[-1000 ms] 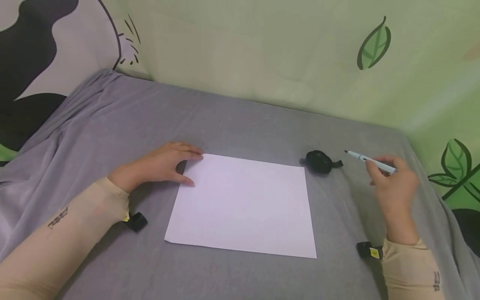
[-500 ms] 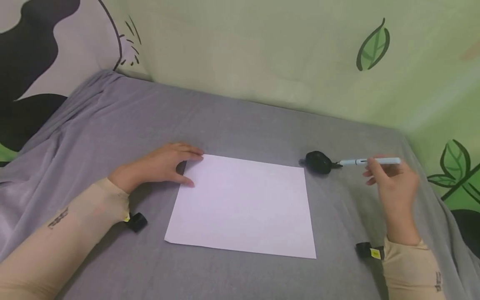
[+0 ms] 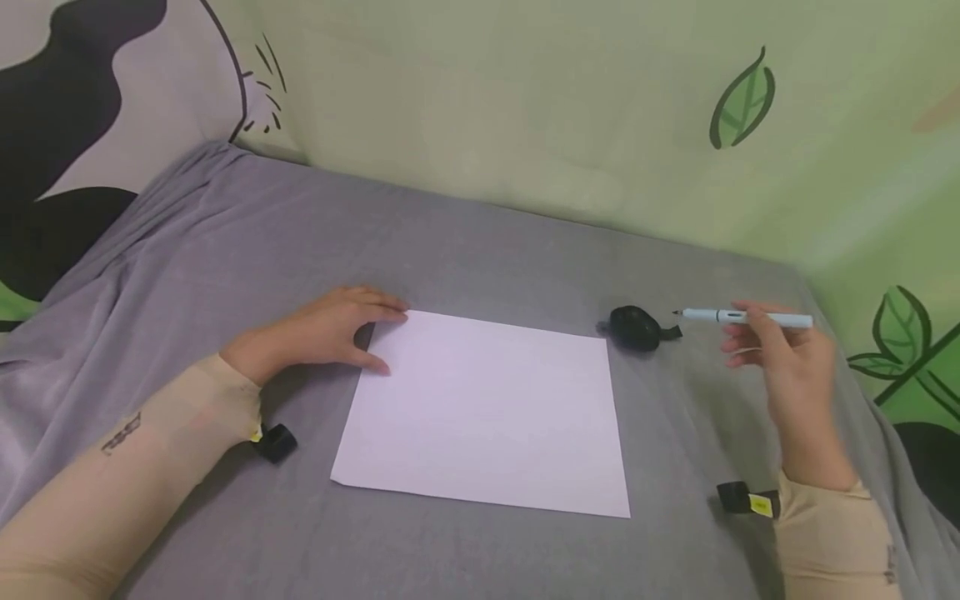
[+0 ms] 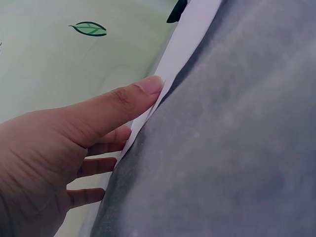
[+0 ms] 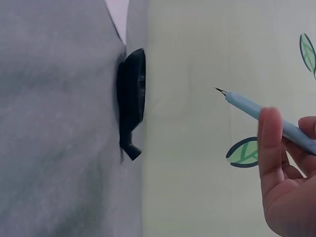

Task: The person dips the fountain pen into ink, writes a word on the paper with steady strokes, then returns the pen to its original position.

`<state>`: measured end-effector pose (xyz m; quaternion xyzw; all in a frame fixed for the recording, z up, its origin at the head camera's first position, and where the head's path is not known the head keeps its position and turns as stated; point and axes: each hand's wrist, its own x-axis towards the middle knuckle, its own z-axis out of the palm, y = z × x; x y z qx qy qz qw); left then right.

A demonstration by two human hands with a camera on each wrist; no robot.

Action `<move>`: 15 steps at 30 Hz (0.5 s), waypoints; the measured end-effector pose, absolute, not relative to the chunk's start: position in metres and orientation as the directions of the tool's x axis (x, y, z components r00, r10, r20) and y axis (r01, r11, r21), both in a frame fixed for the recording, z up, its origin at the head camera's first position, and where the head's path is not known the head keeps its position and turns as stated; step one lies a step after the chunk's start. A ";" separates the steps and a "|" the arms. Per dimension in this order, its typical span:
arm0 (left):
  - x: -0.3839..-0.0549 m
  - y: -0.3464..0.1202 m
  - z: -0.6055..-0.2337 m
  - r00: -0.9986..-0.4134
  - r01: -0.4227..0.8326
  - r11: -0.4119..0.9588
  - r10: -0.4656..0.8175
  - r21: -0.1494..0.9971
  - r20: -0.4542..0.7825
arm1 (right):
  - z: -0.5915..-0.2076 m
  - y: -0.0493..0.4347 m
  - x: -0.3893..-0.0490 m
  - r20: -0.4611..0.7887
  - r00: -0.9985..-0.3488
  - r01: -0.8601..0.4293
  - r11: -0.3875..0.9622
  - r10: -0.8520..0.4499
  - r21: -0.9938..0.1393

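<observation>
A blank white sheet of paper (image 3: 487, 408) lies on the grey cloth. My left hand (image 3: 326, 329) rests on its far left corner, thumb and fingers spread; in the left wrist view the thumb touches the sheet's edge (image 4: 180, 49). To the right of the sheet, my right hand (image 3: 791, 367) pinches a light blue fountain pen (image 3: 701, 316) near the middle of its barrel. The pen is roughly level, its dark nib pointing left. In the right wrist view the pen (image 5: 247, 105) is above the cloth, touching nothing but the hand.
Close to the paper's far right corner sits a rounded black object (image 3: 633, 329) with a short tab; its kind is unclear. Grey cloth (image 3: 480, 550) covers the surface. Behind it stands a pale green backdrop (image 3: 487, 100) with painted leaves. A small black camera is on each wrist.
The pen has swung from a slant to nearly level; its tip came to the black object's tab, then drew back slightly right. The left hand and paper stay in place.
</observation>
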<state>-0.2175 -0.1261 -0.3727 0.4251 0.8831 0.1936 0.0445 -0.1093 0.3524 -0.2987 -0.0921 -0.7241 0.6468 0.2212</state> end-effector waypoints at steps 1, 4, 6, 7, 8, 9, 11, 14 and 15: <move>-0.218 -0.126 -0.373 -0.633 0.735 0.562 0.769 0.380 0.088 | -0.298 0.354 -0.110 0.201 -0.901 -0.160 0.135 0.385 -0.978; -0.218 -0.126 -0.373 -0.631 0.737 0.558 0.771 0.381 0.092 | -0.297 0.357 -0.113 0.204 -0.946 -0.193 0.069 0.252 -0.979; -0.217 -0.126 -0.373 -0.629 0.739 0.555 0.771 0.381 0.096 | -0.297 0.358 -0.117 0.203 -0.962 -0.205 0.011 0.182 -0.979; -0.218 -0.126 -0.374 -0.630 0.739 0.556 0.770 0.381 0.098 | -0.297 0.357 -0.120 0.199 -0.966 -0.204 -0.013 0.164 -0.979; -0.218 -0.126 -0.374 -0.631 0.738 0.557 0.769 0.380 0.098 | -0.297 0.356 -0.122 0.198 -0.968 -0.206 -0.034 0.154 -0.978; -0.218 -0.127 -0.374 -0.632 0.737 0.558 0.768 0.381 0.098 | -0.298 0.354 -0.125 0.195 -0.968 -0.204 -0.043 0.161 -0.978; -0.218 -0.127 -0.374 -0.633 0.737 0.559 0.768 0.379 0.097 | -0.299 0.350 -0.130 0.181 -0.964 -0.192 -0.037 0.195 -0.981; -0.217 -0.127 -0.374 -0.632 0.737 0.558 0.768 0.380 0.098 | -0.303 0.344 -0.137 0.169 -0.952 -0.179 -0.018 0.254 -0.984; -0.217 -0.127 -0.374 -0.631 0.739 0.555 0.769 0.382 0.102 | -0.304 0.343 -0.138 0.167 -0.949 -0.178 -0.015 0.267 -0.984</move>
